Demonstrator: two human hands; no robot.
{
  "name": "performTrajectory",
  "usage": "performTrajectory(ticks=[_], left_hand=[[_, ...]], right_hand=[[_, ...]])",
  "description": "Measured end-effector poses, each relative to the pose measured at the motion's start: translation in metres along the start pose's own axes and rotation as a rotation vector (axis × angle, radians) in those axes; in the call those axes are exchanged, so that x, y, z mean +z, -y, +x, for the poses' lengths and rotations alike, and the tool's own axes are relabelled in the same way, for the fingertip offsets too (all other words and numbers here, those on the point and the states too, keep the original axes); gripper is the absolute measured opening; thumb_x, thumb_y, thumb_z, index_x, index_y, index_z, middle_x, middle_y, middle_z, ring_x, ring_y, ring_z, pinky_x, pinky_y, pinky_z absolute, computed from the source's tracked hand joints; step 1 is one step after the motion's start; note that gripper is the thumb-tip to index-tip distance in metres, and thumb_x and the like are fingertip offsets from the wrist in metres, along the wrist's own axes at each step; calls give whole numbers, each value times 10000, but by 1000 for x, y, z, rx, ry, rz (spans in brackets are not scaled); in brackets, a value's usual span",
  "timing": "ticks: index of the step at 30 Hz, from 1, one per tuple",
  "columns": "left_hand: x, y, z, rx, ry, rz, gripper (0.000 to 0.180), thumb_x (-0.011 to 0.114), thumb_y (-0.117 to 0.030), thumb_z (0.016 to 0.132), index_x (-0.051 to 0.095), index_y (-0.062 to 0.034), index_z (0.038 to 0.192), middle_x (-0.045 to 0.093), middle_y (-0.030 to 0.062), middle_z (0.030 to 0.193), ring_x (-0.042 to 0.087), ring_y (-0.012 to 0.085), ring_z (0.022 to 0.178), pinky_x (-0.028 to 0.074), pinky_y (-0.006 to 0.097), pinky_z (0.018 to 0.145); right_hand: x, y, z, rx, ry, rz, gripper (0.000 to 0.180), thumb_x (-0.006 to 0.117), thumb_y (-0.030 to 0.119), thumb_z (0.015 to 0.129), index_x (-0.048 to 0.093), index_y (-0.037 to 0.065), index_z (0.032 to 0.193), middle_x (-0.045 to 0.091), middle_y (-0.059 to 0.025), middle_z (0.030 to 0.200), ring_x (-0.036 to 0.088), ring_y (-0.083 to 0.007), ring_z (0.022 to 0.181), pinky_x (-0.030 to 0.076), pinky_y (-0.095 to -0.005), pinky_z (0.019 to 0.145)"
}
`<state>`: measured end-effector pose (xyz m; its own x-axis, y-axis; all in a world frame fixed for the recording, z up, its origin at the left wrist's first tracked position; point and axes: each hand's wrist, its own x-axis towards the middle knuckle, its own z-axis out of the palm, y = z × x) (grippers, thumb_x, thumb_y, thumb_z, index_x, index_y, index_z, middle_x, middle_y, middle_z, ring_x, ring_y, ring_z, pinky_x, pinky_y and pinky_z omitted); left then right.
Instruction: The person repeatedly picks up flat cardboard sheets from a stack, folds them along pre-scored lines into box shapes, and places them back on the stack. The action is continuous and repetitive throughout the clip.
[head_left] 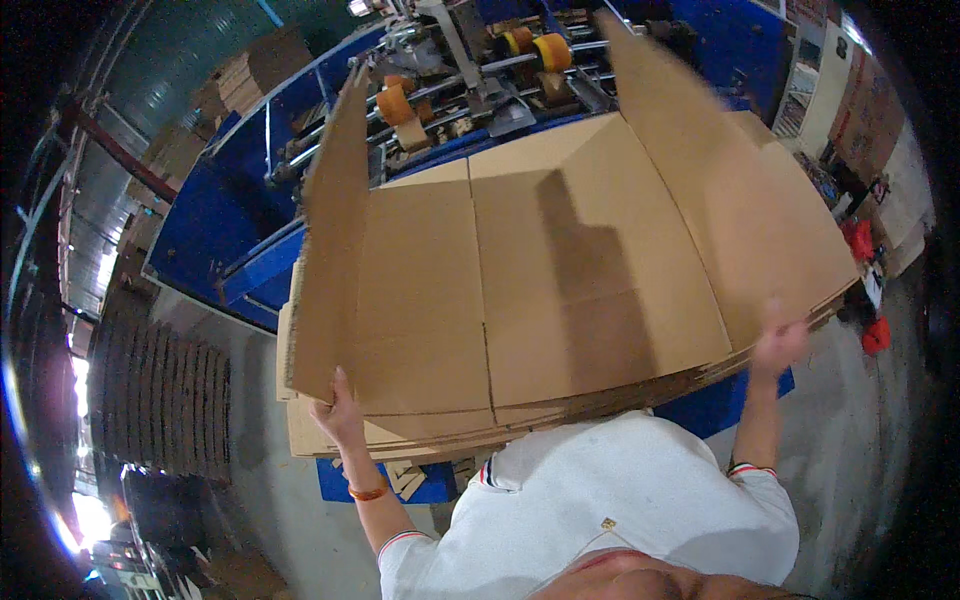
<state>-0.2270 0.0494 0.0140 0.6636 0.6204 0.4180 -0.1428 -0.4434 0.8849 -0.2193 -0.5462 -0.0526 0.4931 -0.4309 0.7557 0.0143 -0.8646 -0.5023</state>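
A large brown cardboard box blank (540,270) lies creased before me on a stack of similar sheets. Its left side panel (333,250) stands upright, and my left hand (341,412) grips the near lower corner, thumb on the inner face. On the right, the side panel (690,130) is raised at a slant and blurred by motion. My right hand (780,345), also blurred, is closed at this panel's near edge; its separate fingers are hard to make out. The middle panels lie flat between my hands, with a dark shadow across them.
Beyond the cardboard is a blue machine (230,235) with metal shafts and orange rollers (552,52). Cardboard scraps (405,478) lie under the stack's near edge. Dark flat sheets (165,400) are piled at left. Red items (876,336) and other clutter are at far right.
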Motion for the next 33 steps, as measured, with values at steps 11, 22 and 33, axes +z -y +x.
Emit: performTrajectory(ticks=[11, 22, 33], left_hand=[[83, -8, -48, 629, 829, 430, 817, 521, 156, 625, 428, -91, 1398, 362, 160, 1464, 301, 336, 1377, 260, 454, 1121], [103, 25, -65, 739, 1050, 638, 894, 577, 146, 621, 368, -160, 1434, 323, 103, 1493, 282, 363, 1374, 245, 517, 1116], [109, 89, 71, 412, 662, 952, 624, 661, -418, 790, 543, 33, 1205, 439, 317, 1330, 412, 375, 1279, 388, 430, 1013]], right_hand=[[70, 62, 32, -410, 384, 561, 578, 595, -20, 739, 518, 51, 1307, 546, -164, 1310, 548, -309, 1188, 426, -350, 1000], [79, 89, -17, -878, 887, 157, 688, 741, 238, 659, 521, 122, 1301, 476, -145, 1372, 437, -342, 1276, 365, -447, 1062], [172, 36, 77, 462, 947, 694, 609, 358, 454, 979, 425, -12, 1365, 411, -138, 1433, 383, -252, 1314, 301, -338, 1083]])
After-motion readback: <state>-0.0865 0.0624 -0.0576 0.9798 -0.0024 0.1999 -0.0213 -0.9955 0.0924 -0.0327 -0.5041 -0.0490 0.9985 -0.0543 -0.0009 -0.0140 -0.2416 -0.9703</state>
